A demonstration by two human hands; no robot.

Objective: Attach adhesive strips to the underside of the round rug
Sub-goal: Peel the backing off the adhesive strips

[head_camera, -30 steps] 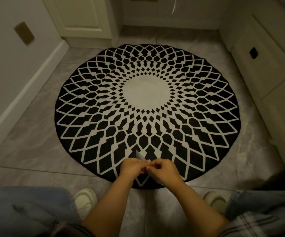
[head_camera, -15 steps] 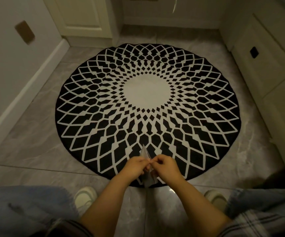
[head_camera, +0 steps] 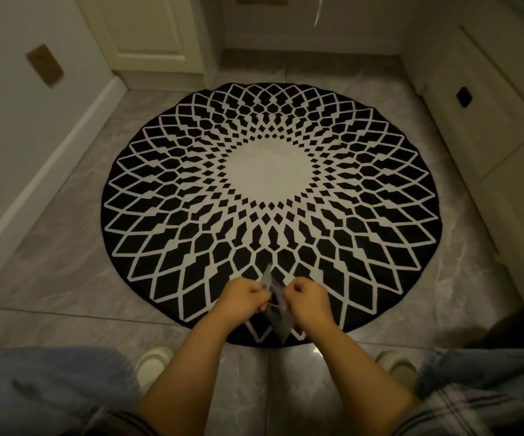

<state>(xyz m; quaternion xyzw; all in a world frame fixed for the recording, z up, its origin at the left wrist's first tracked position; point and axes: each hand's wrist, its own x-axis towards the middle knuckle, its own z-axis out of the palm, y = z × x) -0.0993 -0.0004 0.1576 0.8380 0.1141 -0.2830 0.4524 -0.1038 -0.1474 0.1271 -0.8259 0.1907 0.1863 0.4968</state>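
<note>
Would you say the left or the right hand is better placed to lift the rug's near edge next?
Probably the left hand: it pinches only the strip's upper corner, while the right hand carries most of it. Both hover over the rug's near edge.

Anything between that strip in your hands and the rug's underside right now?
Yes: the round rug itself lies flat, pattern up, on the floor, underside hidden. The left hand and right hand pinch the adhesive strip above its near edge.
</note>
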